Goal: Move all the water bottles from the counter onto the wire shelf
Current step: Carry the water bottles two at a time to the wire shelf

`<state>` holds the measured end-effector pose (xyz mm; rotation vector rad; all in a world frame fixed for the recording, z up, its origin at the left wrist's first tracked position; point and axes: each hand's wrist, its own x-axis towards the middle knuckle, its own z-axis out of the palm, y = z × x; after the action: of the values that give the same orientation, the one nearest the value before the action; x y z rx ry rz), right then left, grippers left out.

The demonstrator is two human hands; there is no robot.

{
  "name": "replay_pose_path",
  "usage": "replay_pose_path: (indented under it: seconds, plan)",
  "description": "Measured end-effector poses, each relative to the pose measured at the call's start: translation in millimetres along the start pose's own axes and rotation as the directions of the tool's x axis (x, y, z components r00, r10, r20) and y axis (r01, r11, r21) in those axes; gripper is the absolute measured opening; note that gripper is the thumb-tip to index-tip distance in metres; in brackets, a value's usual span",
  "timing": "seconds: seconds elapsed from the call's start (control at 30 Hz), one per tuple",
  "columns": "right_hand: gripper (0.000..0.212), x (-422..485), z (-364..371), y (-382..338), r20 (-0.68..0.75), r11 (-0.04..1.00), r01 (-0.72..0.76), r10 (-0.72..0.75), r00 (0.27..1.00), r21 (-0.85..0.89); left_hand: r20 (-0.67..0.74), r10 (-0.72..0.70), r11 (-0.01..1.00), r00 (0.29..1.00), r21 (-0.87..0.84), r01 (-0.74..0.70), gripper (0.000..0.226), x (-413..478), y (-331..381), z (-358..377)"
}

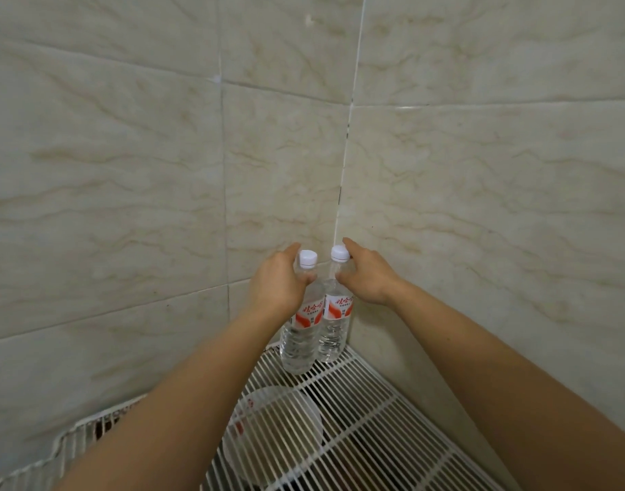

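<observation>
Two clear water bottles with white caps and red-and-white labels stand upright side by side in the far corner of the white wire shelf (374, 412). My left hand (277, 281) wraps the neck of the left bottle (300, 334). My right hand (366, 274) grips the neck of the right bottle (334, 331), just under its cap. Both bottle bases rest on or hover just above the shelf wires; I cannot tell which.
Tiled walls meet in a corner right behind the bottles. A clear round container (272, 430) with a red mark shows through the wires, below the shelf. A white wire rim (77, 441) runs along the left wall.
</observation>
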<state>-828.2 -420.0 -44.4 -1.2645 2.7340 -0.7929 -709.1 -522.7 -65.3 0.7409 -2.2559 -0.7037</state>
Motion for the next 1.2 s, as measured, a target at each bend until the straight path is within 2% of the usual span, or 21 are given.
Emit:
replay_pose_path:
  seconds: [0.1, 0.17, 0.3, 0.37, 0.47, 0.6, 0.73, 0.97, 1.2]
  plan:
    - [0.059, -22, -1, -12, -0.079, 0.999, 0.028, -0.031, 0.996, -0.039, -0.008, -0.003, 1.000, 1.000, 0.026, 0.003, 0.059, -22, -6, -15]
    - [0.059, -45, 1, -23, -0.086, 0.997, 0.066, -0.069, 0.994, -0.047, -0.017, -0.009, 0.999, 1.000, 0.053, 0.010, 0.050, -42, -12, -29]
    - [0.052, -107, 18, -47, -0.038, 0.985, 0.166, -0.168, 0.985, -0.038, -0.035, -0.079, 0.988, 0.996, 0.133, 0.083, 0.033, -97, -27, -71]
    - [0.047, -142, 30, -60, -0.002, 0.976, 0.216, -0.216, 0.976, -0.043, -0.047, -0.112, 0.975, 0.993, 0.189, 0.119, 0.032, -137, -33, -96]
    - [0.053, -201, 49, -87, 0.071, 0.960, 0.281, -0.281, 0.957, 0.015, -0.094, -0.178, 0.944, 0.979, 0.263, 0.197, 0.033, -210, -39, -136]
    - [0.052, -281, 82, -131, 0.145, 0.912, 0.408, -0.410, 0.901, 0.040, -0.104, -0.216, 0.886, 0.971, 0.398, 0.239, 0.033, -317, -50, -189]
    - [0.055, -357, 119, -189, 0.254, 0.860, 0.504, -0.507, 0.824, 0.082, -0.153, -0.314, 0.784, 0.937, 0.514, 0.347, 0.037, -409, -66, -250]
    - [0.052, -477, 174, -309, 0.384, 0.736, 0.653, -0.663, 0.643, 0.178, -0.356, -0.479, 0.609, 0.802, 0.524, 0.596, 0.033, -558, -107, -356]
    - [0.052, -592, 244, -444, 0.439, 0.519, 0.847, -0.791, 0.426, 0.113, -0.481, -0.552, 0.427, 0.681, 0.538, 0.727, 0.037, -699, -169, -476]
